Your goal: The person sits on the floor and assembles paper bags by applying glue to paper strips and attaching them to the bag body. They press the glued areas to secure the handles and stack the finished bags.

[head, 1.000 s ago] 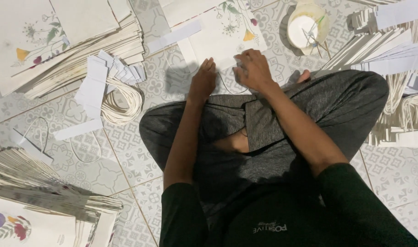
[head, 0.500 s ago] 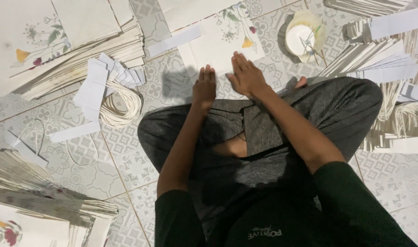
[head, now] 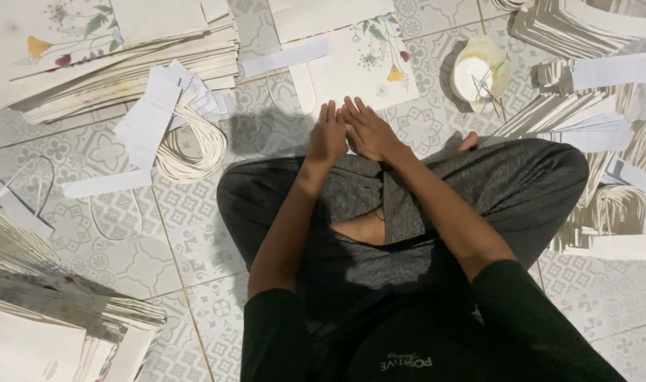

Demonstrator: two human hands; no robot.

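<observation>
While both hands, left and right, lie flat and open, they seem to press the bag; lifting it needs a pinch.

A patterned tiled floor bears stacked flowered paper bags, paper strips and cord coils.

The floor is grey tile with pale ornamental patterns. The cream paper bag bears yellow and purple flowers. Trousers are charcoal grey.
</observation>
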